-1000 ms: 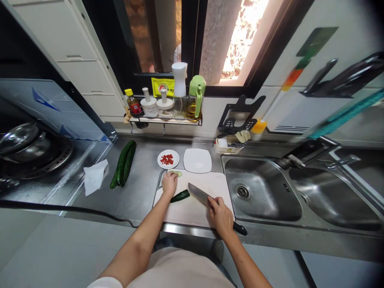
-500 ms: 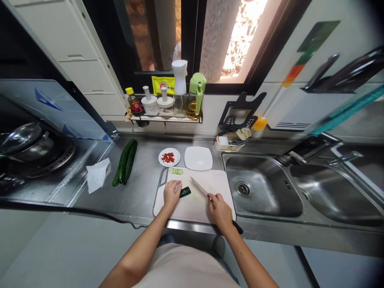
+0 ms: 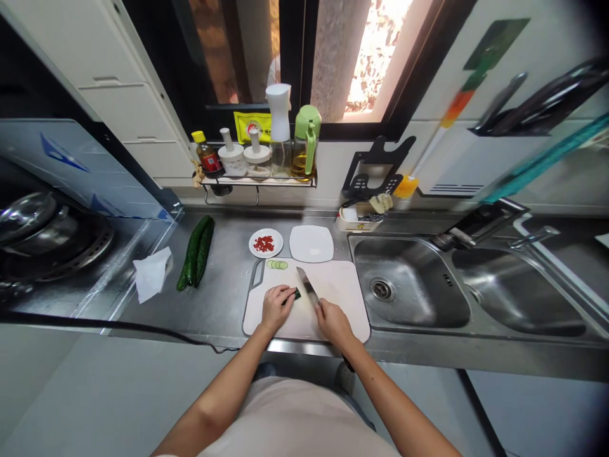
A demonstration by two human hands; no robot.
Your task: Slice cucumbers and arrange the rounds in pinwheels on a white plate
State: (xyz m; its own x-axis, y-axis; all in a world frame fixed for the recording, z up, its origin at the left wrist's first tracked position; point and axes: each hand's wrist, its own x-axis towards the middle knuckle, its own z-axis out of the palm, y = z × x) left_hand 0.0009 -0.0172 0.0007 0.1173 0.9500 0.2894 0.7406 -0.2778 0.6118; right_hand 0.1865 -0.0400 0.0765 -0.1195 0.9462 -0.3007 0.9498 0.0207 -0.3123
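Note:
On the white cutting board (image 3: pixel 304 324), my left hand (image 3: pixel 278 306) is closed over a short piece of cucumber (image 3: pixel 297 294); only its dark green end shows past my fingers. My right hand (image 3: pixel 333 322) grips a kitchen knife (image 3: pixel 307 284) by its handle. The blade points away from me and to the left, just right of the cucumber piece. Several thin cucumber slices (image 3: pixel 276 264) lie in an overlapping row at the board's far left corner. Behind the board stand a small white plate (image 3: pixel 252 244) with chopped red bits and a white square plate (image 3: pixel 311 244).
Whole cucumbers (image 3: pixel 196 252) and a white paper towel (image 3: pixel 151 275) lie left of the board. A steel sink (image 3: pixel 413 285) adjoins it on the right. Above, a wall rack (image 3: pixel 259 181) carries an oil bottle (image 3: pixel 304 145) and seasoning jars. A lidded pot (image 3: pixel 42 222) stands far left.
My left hand has moved slightly right over the cucumber piece, covering more of it. My right hand has brought the knife left, closer to the piece. The camera view has shifted a little.

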